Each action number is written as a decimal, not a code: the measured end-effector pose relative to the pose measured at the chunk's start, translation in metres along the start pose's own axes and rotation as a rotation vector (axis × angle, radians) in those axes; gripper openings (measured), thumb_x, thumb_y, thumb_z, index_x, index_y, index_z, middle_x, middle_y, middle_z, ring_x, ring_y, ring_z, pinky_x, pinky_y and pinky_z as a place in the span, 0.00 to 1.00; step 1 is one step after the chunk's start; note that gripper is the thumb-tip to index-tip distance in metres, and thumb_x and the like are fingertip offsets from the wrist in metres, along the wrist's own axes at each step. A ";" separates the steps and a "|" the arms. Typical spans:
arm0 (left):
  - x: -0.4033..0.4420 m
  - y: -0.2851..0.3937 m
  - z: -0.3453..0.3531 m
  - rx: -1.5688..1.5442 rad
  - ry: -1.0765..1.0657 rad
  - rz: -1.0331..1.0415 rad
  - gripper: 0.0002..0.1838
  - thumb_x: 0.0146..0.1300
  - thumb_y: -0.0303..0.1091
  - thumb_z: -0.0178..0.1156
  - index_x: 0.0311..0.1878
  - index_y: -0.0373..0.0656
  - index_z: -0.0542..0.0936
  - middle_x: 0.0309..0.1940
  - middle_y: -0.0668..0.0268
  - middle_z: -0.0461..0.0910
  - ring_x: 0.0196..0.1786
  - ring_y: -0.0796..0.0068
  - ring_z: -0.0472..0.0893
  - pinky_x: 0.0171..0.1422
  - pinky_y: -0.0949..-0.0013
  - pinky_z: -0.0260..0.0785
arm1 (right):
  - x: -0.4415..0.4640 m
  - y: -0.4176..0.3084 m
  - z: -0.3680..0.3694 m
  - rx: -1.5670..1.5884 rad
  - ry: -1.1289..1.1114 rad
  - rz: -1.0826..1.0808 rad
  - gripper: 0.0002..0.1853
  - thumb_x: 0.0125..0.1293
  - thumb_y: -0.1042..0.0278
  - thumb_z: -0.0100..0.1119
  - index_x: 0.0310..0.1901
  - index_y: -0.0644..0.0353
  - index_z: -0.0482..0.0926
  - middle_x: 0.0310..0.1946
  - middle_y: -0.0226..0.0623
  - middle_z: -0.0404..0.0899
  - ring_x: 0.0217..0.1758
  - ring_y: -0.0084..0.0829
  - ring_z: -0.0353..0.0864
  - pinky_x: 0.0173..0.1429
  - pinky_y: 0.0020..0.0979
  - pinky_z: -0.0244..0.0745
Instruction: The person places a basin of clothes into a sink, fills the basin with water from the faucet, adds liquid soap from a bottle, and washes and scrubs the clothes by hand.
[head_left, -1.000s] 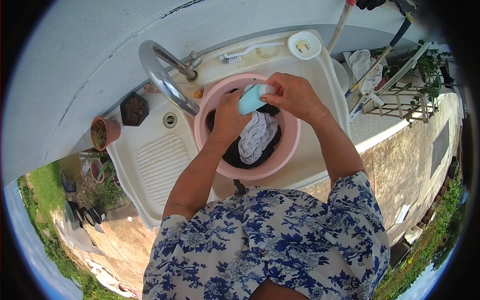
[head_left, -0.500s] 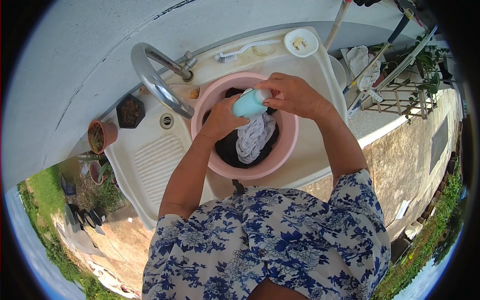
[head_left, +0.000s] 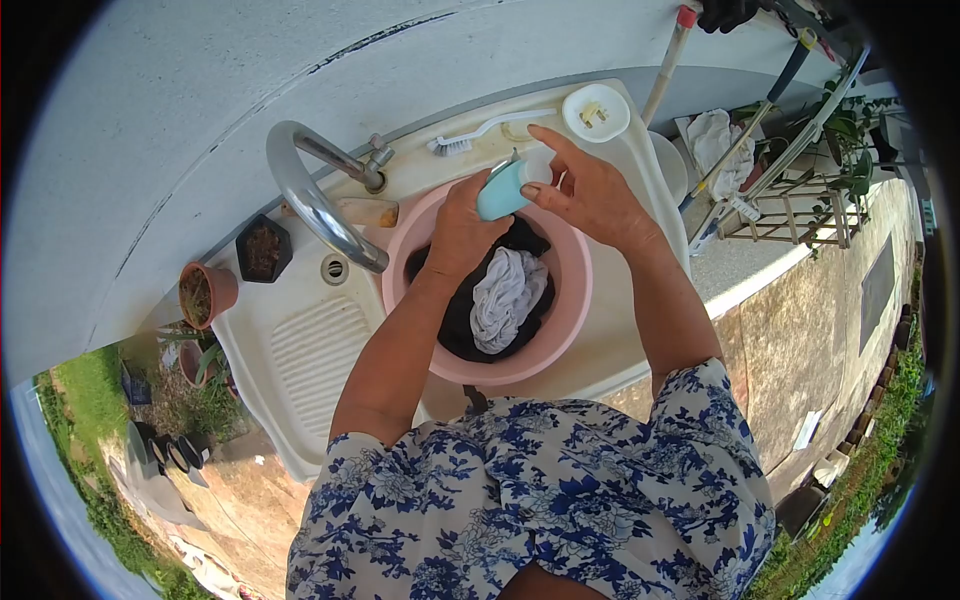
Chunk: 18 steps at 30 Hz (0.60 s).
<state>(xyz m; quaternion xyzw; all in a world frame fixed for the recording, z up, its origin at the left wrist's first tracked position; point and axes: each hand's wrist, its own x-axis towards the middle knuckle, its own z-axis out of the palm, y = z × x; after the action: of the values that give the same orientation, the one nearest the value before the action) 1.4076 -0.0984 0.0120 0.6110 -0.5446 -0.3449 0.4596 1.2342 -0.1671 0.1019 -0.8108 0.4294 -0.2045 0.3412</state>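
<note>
A light blue bottle (head_left: 503,194) with a white cap (head_left: 536,169) is tilted above the pink basin (head_left: 572,300). My left hand (head_left: 462,232) is wrapped round the bottle's body. At the cap end is my right hand (head_left: 592,196), its index finger stretched out and apart from the thumb. The thumb lies against or very close to the cap; contact is hard to tell. Below the hands, a bunched white-grey cloth (head_left: 510,300) rests on black cloth (head_left: 462,325) inside the basin.
The basin stands in a white sink (head_left: 235,340) with a ribbed washboard (head_left: 318,325). A curved metal faucet (head_left: 290,190) arches at its left. Behind lie a scrub brush (head_left: 455,145) and a white dish (head_left: 597,112). Potted plants (head_left: 207,296) flank the left edge; poles (head_left: 668,65) lean at right.
My right hand's fingers have spread from their pinch on the cap, with the index finger lifting away. The bottle has shifted slightly, still in my left hand. The camera view has moved a little.
</note>
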 end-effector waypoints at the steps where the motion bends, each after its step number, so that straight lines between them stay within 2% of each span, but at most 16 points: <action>1: 0.005 -0.003 0.002 -0.071 -0.017 -0.027 0.33 0.43 0.26 0.67 0.58 0.38 0.71 0.49 0.51 0.75 0.53 0.55 0.75 0.59 0.62 0.67 | 0.003 0.005 0.001 -0.004 0.002 0.001 0.22 0.56 0.51 0.64 0.47 0.58 0.78 0.20 0.36 0.74 0.25 0.31 0.76 0.34 0.30 0.73; 3: 0.014 -0.011 0.006 -0.143 -0.035 -0.055 0.33 0.43 0.26 0.67 0.58 0.37 0.71 0.49 0.51 0.75 0.54 0.57 0.75 0.59 0.62 0.67 | 0.013 0.018 0.008 0.015 0.096 -0.217 0.25 0.55 0.52 0.66 0.52 0.55 0.76 0.22 0.36 0.75 0.26 0.29 0.75 0.34 0.29 0.73; 4: 0.021 -0.016 0.008 -0.106 0.000 -0.051 0.33 0.43 0.27 0.67 0.57 0.36 0.71 0.49 0.51 0.75 0.53 0.57 0.75 0.59 0.63 0.67 | 0.019 0.020 0.008 0.013 0.097 -0.221 0.25 0.55 0.52 0.66 0.52 0.55 0.76 0.22 0.36 0.75 0.26 0.29 0.75 0.34 0.29 0.73; 6: 0.034 -0.022 0.012 -0.069 0.040 -0.043 0.33 0.43 0.27 0.68 0.57 0.35 0.71 0.50 0.51 0.75 0.53 0.58 0.76 0.59 0.63 0.67 | 0.032 0.019 0.009 -0.077 0.007 0.043 0.28 0.55 0.45 0.64 0.52 0.55 0.74 0.29 0.39 0.77 0.32 0.36 0.78 0.37 0.34 0.74; 7: 0.042 -0.025 0.015 -0.123 0.026 -0.064 0.33 0.42 0.27 0.68 0.57 0.35 0.71 0.50 0.52 0.74 0.53 0.59 0.75 0.60 0.64 0.67 | 0.040 0.019 0.011 -0.079 0.010 0.039 0.28 0.55 0.45 0.64 0.52 0.55 0.74 0.29 0.39 0.77 0.32 0.36 0.78 0.37 0.34 0.74; 8: 0.048 -0.027 0.018 -0.178 0.013 -0.082 0.34 0.41 0.27 0.69 0.56 0.34 0.72 0.50 0.53 0.74 0.53 0.59 0.75 0.60 0.64 0.66 | 0.048 0.018 0.013 -0.163 0.021 0.138 0.29 0.54 0.44 0.64 0.53 0.54 0.74 0.30 0.40 0.78 0.33 0.38 0.79 0.37 0.35 0.75; 9: 0.054 -0.027 0.022 -0.180 0.016 -0.074 0.34 0.41 0.27 0.69 0.56 0.34 0.72 0.50 0.53 0.74 0.53 0.59 0.75 0.60 0.64 0.66 | 0.053 0.018 0.015 -0.247 0.033 0.235 0.30 0.54 0.44 0.64 0.54 0.53 0.73 0.32 0.41 0.78 0.33 0.39 0.80 0.37 0.36 0.75; 10: 0.058 -0.030 0.026 -0.108 0.068 -0.016 0.34 0.40 0.27 0.70 0.56 0.35 0.72 0.50 0.54 0.73 0.53 0.60 0.74 0.60 0.65 0.66 | 0.056 0.021 0.019 -0.251 0.036 0.231 0.30 0.54 0.44 0.64 0.54 0.53 0.73 0.32 0.41 0.78 0.33 0.39 0.80 0.37 0.36 0.75; 12: 0.067 -0.035 0.029 -0.039 0.121 0.041 0.34 0.39 0.28 0.71 0.55 0.36 0.73 0.50 0.56 0.72 0.54 0.62 0.73 0.61 0.66 0.66 | 0.060 0.030 0.028 -0.374 0.210 0.041 0.28 0.55 0.49 0.65 0.54 0.55 0.74 0.23 0.36 0.76 0.25 0.33 0.76 0.35 0.32 0.74; 16: 0.082 -0.045 0.029 -0.095 0.051 -0.001 0.34 0.38 0.26 0.72 0.55 0.39 0.73 0.50 0.60 0.71 0.54 0.65 0.73 0.61 0.68 0.65 | 0.064 0.046 0.023 -0.323 0.210 -0.105 0.27 0.56 0.50 0.64 0.53 0.56 0.74 0.23 0.36 0.76 0.27 0.34 0.78 0.36 0.33 0.74; 18: 0.091 -0.056 0.029 -0.139 0.030 -0.030 0.34 0.39 0.26 0.72 0.55 0.40 0.73 0.50 0.60 0.72 0.54 0.65 0.73 0.61 0.68 0.65 | 0.070 0.060 0.022 -0.185 0.111 -0.158 0.25 0.57 0.51 0.63 0.52 0.56 0.74 0.25 0.36 0.78 0.29 0.34 0.80 0.38 0.33 0.75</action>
<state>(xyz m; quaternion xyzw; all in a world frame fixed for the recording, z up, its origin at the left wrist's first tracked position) 1.4159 -0.1942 -0.0431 0.5907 -0.5035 -0.3795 0.5036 1.2532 -0.2409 0.0458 -0.8574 0.3996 -0.2348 0.2235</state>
